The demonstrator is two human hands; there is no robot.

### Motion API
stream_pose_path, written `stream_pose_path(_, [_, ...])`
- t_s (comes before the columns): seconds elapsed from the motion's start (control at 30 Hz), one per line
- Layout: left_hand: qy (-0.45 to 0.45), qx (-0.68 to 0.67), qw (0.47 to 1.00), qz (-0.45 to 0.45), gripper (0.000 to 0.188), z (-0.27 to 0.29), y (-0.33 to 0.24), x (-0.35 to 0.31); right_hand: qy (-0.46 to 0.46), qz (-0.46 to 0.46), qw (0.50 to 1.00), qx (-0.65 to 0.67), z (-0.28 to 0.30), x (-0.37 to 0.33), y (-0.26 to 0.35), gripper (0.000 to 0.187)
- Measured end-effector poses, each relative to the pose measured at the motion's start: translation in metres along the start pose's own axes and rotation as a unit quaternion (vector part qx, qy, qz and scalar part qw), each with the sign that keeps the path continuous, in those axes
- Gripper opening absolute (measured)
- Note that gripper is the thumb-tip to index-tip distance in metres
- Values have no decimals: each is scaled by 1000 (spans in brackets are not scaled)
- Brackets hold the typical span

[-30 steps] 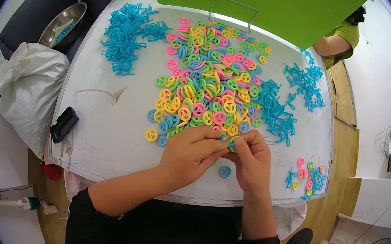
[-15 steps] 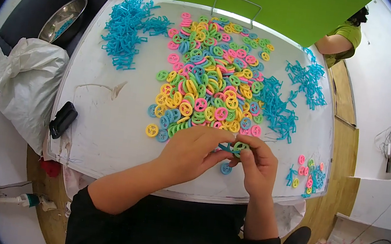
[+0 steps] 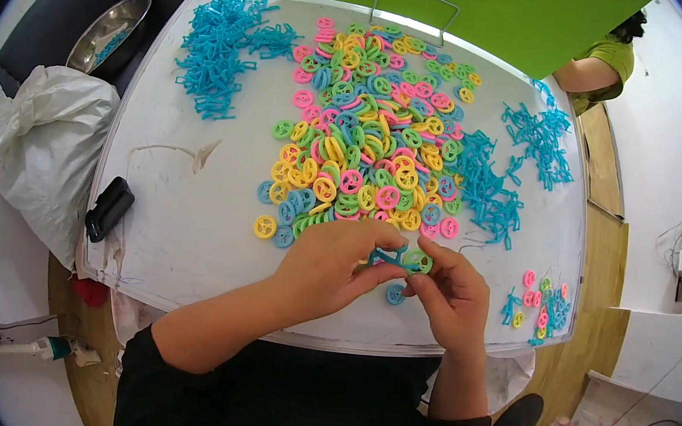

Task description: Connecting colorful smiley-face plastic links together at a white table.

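Between thumb and fingers, my left hand (image 3: 334, 256) pinches a small blue plastic frame piece (image 3: 386, 258) just above the table's near side. My right hand (image 3: 454, 295) grips a green spoked wheel (image 3: 418, 262) by its edge, and the wheel meets the right end of the blue piece. Whether the two are joined is too small to tell. On the table right below my fingers lies a blue wheel (image 3: 395, 295). Beyond my hands spreads a large heap of pink, yellow, green and blue wheels (image 3: 368, 131).
Blue frame pieces lie in piles at the far left (image 3: 217, 53) and right (image 3: 489, 189). A small group of wheels joined with blue pieces (image 3: 547, 306) sits near the right corner. A black case (image 3: 110, 208) rests by the left edge. A green panel (image 3: 460, 6) stands at the back.
My right hand has shifted slightly right, its fingers now spread wider around the green wheel. More of the blue piece shows between my hands.
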State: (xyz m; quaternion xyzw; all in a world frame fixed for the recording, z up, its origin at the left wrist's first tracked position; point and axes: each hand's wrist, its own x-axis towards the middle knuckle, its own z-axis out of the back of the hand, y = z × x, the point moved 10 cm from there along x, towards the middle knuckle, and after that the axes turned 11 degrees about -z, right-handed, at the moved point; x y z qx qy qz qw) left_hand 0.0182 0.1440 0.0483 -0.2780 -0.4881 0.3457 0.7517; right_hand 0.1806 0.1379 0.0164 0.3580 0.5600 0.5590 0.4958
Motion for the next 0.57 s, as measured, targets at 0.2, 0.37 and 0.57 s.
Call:
stream_pose_path(0.2, [14, -8, 997, 74, 34, -7, 9, -5, -11, 160, 948, -275, -11, -4, 36, 37])
stream_pose_path(0.37, [19, 79, 996, -26, 35, -8, -9, -5, -18, -28, 996, -82, -1, -6, 4, 30])
stream_pose_path(0.57, [-11, 95, 988, -123, 34, -7, -23, -5, 34, -37, 995, 82, -7, -11, -6, 41])
